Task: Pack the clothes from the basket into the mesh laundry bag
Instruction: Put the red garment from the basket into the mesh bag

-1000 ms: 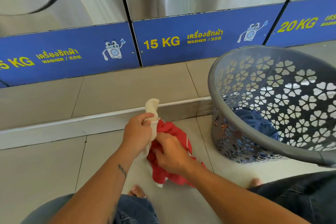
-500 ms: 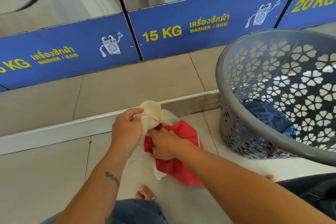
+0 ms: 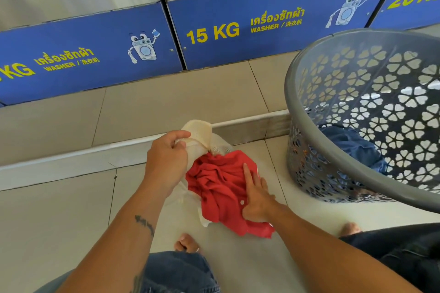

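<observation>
My left hand (image 3: 167, 158) grips the bunched top edge of a cream mesh laundry bag (image 3: 198, 137) just above the floor. A crumpled red garment (image 3: 220, 183) bulges at the bag's mouth, partly over the mesh and partly spilling toward me. My right hand (image 3: 256, 194) lies on the red garment's right side, index finger stretched out, thumb and other fingers pinching the cloth. To the right a grey perforated laundry basket (image 3: 307, 140) is tipped toward me, with a dark blue garment (image 3: 352, 143) inside at the bottom.
Washing machines with blue panels marked 15 KG (image 3: 213, 32) line the back, on a raised tiled step (image 3: 152, 104) with a pale edge strip. My bare feet (image 3: 187, 242) and knees in jeans are at the bottom of the view on the tiled floor.
My right hand has come out of the bag's mouth and shifted to the red garment's right side. More red cloth shows now. The left hand keeps its grip on the bag's edge.
</observation>
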